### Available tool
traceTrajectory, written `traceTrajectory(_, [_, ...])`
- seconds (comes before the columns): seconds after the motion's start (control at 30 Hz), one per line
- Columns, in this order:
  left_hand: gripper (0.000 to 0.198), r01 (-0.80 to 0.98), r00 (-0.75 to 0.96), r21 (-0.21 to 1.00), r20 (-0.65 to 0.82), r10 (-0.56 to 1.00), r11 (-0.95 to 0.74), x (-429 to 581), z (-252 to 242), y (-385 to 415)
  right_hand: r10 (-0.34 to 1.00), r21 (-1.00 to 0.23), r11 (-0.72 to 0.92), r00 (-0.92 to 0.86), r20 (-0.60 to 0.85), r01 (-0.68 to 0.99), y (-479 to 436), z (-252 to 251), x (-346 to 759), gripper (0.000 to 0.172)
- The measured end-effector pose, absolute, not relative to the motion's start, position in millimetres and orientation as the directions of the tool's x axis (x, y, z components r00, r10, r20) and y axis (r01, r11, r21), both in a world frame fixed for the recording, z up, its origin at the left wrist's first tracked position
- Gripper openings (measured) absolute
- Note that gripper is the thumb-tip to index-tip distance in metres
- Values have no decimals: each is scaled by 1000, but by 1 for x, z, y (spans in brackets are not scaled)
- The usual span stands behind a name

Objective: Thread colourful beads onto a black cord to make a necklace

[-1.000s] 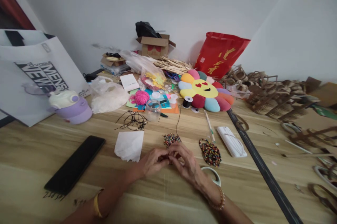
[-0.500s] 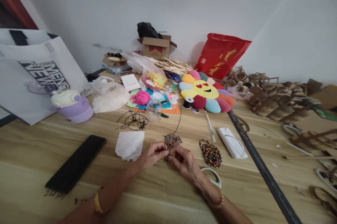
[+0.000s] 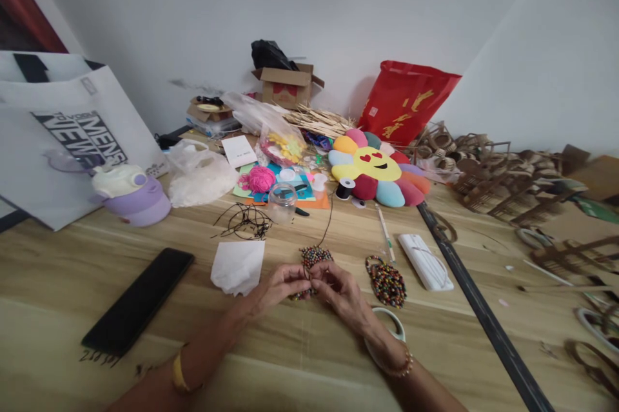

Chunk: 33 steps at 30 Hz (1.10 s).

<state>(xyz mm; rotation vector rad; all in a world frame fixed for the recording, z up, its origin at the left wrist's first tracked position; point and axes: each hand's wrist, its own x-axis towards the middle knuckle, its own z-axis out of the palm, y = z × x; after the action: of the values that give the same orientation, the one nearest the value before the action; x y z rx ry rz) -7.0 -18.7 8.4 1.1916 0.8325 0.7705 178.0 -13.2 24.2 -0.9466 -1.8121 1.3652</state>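
Note:
My left hand (image 3: 285, 283) and my right hand (image 3: 337, 286) meet at the middle of the table, fingertips pinched together around a thin black cord (image 3: 329, 224). The cord runs back toward a black thread spool (image 3: 345, 189). Small multicoloured beads (image 3: 316, 256) lie just behind my fingers, and a few more show beneath them. Exactly how the cord passes between the fingertips is too small to tell. A coiled string of beads (image 3: 388, 284) rests to the right of my right hand, with a roll of tape (image 3: 393, 323) partly behind that wrist.
A black phone (image 3: 140, 299) and white paper (image 3: 238, 267) lie left. Behind are a clear jar (image 3: 282, 204), pink yarn (image 3: 262, 180) and a flower cushion (image 3: 377, 166). A white power bank-like object (image 3: 425, 262) and woven baskets (image 3: 503, 186) are on the right.
My right hand has turned slightly and its fingers now cover part of the beads. More beads show under my fingertips. My left hand has barely shifted.

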Motion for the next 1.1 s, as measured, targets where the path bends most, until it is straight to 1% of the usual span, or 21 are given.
traceTrajectory(0.17, [26,21,484,994,-104,869,107,-6,0,-18,844,-899,353,-504,185,260,-13,20,180,18])
traceTrajectory(0.3, [25,43,481,995,-99,871,89,-6,5,-18,831,-872,400,-513,216,282,-14,24,179,16])
traceTrajectory(0.43, [26,32,454,994,-106,885,103,-6,12,-17,834,-856,416,-504,224,308,-15,25,178,16])
traceTrajectory(0.6, [28,-29,398,983,-157,904,183,-6,17,-18,841,-837,445,-468,270,318,-17,16,176,17])
traceTrajectory(0.67, [29,-53,369,975,-183,911,217,-6,18,-18,817,-800,508,-473,331,318,-17,13,175,14])
traceTrajectory(0.77, [30,-81,336,965,-211,918,251,-4,20,-20,735,-712,637,-509,447,296,-18,13,175,11])
traceTrajectory(0.87, [30,-102,333,962,-207,920,254,-4,21,-21,667,-634,718,-544,510,286,-20,17,175,12])
traceTrajectory(0.97, [31,-107,344,964,-195,919,244,-4,21,-21,641,-589,746,-574,509,310,-20,19,176,13])
traceTrajectory(1.1, [31,-105,358,965,-189,914,240,-5,19,-21,651,-559,742,-600,465,370,-21,18,178,15])
